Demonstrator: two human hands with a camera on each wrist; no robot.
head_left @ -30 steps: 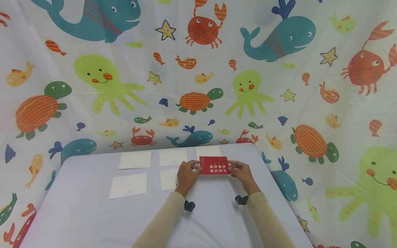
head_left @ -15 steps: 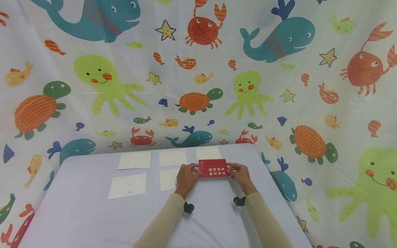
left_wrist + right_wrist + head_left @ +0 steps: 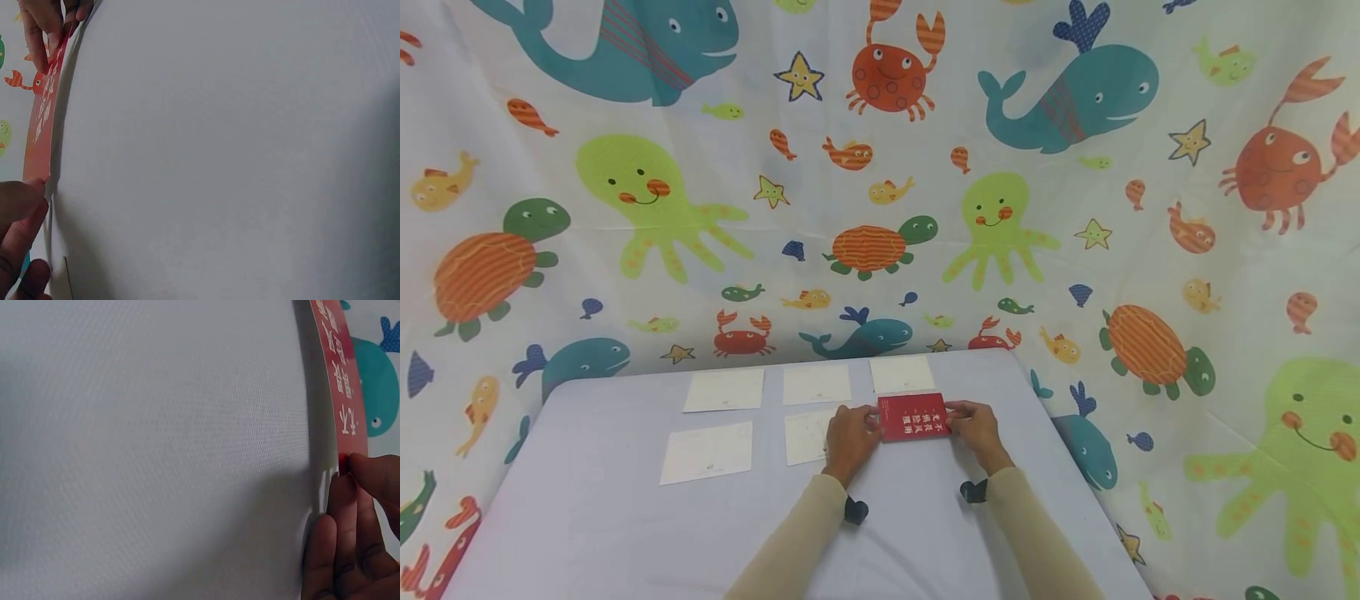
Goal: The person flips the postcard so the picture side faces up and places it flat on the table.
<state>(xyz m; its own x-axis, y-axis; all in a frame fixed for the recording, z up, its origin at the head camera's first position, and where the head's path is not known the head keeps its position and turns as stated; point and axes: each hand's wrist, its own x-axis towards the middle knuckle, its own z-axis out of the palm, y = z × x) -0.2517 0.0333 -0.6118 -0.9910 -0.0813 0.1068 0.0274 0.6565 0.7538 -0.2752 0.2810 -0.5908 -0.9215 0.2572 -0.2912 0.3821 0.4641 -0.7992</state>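
A red card (image 3: 913,417) with white Chinese characters lies between the two hands, low over the white table. My left hand (image 3: 852,440) pinches its left edge; in the left wrist view the thumb (image 3: 22,199) rests on the card's face. At the opposite edge my right hand (image 3: 979,432) pinches the card, thumb on top and fingers beneath, as the right wrist view shows. A narrow shadow runs under the card there. Whether its far edge touches the table cannot be told.
Several whitish cards lie on the table (image 3: 587,500): one (image 3: 902,374) just behind the red card, another (image 3: 805,437) partly behind the left hand, others such as this card (image 3: 707,452) further left. A curtain (image 3: 820,192) printed with sea animals hangs behind the table.
Both hands have brought the red card down and slightly toward the person, uncovering more of the whitish card behind it. The right hand has shifted a little left. Both hands keep their grip.
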